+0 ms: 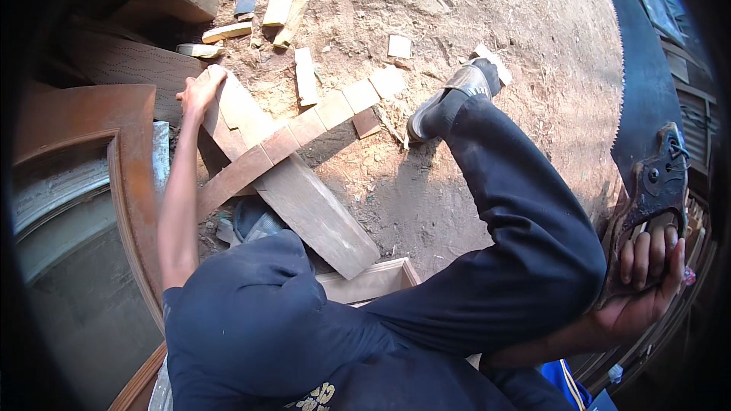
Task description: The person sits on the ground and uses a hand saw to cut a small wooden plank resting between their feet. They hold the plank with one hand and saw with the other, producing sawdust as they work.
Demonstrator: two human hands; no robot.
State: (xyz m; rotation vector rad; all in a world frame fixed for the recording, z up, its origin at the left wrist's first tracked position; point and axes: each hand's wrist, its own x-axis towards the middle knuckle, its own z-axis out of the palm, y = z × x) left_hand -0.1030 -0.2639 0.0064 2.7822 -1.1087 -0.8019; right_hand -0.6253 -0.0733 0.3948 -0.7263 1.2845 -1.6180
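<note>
My left hand [202, 91] is closed round the far end of a wide wooden board [320, 213], which slants toward me at the left of the ground. Across this board lies a narrower wooden strip [308, 128] with several lines marked across it. Out at the right, my right hand [649, 274] grips the dark handle of a large handsaw [647, 91]. The saw's broad blade stands up along the right side, its teeth facing left, apart from the boards. My knee is bent, and my sandalled foot [463, 95] rests on the dirt beyond the strip.
Several wood offcuts [282, 0] lie scattered at the far left, and a small block [399, 46] sits mid-ground. A brown panelled wooden frame [137, 152] stands close on the left. Below the wide board is a box-like wooden frame [369, 281]. Stacked timber lines the right edge.
</note>
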